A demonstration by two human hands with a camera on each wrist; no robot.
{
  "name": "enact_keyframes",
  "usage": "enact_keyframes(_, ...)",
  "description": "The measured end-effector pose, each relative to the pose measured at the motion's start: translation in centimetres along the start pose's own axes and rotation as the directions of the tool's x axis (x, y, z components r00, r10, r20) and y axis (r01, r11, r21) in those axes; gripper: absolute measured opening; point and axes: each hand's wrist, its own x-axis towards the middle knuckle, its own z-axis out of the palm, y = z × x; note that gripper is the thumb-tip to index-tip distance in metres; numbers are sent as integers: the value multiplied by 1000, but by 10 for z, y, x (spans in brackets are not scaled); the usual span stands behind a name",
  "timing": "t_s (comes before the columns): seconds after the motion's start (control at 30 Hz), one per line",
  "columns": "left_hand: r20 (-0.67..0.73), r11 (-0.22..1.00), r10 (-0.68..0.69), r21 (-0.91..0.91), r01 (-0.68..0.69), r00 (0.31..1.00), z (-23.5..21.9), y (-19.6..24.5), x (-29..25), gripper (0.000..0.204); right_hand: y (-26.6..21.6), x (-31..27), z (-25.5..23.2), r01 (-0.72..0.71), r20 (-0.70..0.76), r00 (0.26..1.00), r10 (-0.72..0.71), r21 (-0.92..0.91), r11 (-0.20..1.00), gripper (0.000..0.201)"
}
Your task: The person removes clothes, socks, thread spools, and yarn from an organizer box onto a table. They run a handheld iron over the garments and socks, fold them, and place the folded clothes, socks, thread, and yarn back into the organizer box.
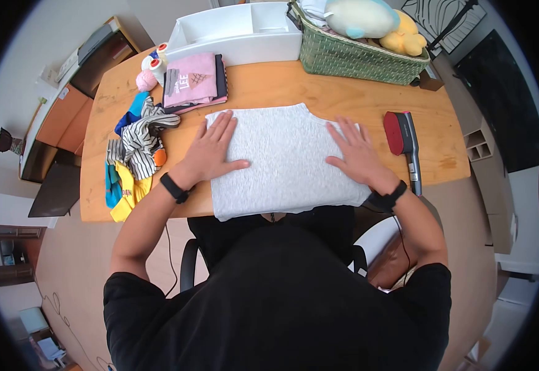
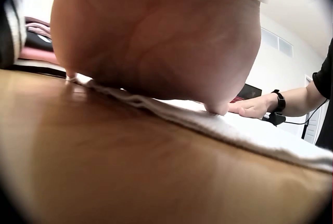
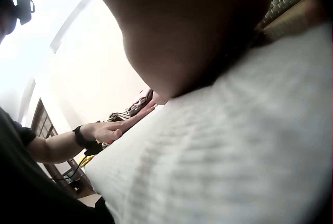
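A light grey heathered shirt [image 1: 282, 164] lies spread and flat on the table, a curved edge at its upper right. Its lower edge reaches the table's front edge, close to the person's body. The left hand [image 1: 212, 147] rests flat on the shirt's left side, fingers straight and thumb spread inward. On the opposite side, the right hand [image 1: 357, 151] lies palm down near the shirt's right edge with its fingers spread. In the left wrist view, the shirt's thin edge [image 2: 208, 130] runs under the left palm along the wood. Neither hand holds anything.
Crumpled striped, yellow and blue clothes [image 1: 139, 145] lie at the left. Behind them sits a folded pink-topped stack [image 1: 192, 80] beside yarn cones [image 1: 157, 68]. A white bin [image 1: 238, 46] and green basket [image 1: 356, 59] with plush toys stand at the back. A red-faced handheld brush [image 1: 405, 142] lies right.
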Motion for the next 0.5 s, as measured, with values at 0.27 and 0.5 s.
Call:
enact_keyframes(0.27,-11,993,-100,-61,99,995,-13,-22,-30,127,45,-80,-55,-372,-538,801,264,-101,923,68)
enact_keyframes(0.5,-32,973,-113,-204,104,993,-11,-36,-26,125,125,-144,-25,-637,-226,722,653,150,756,71)
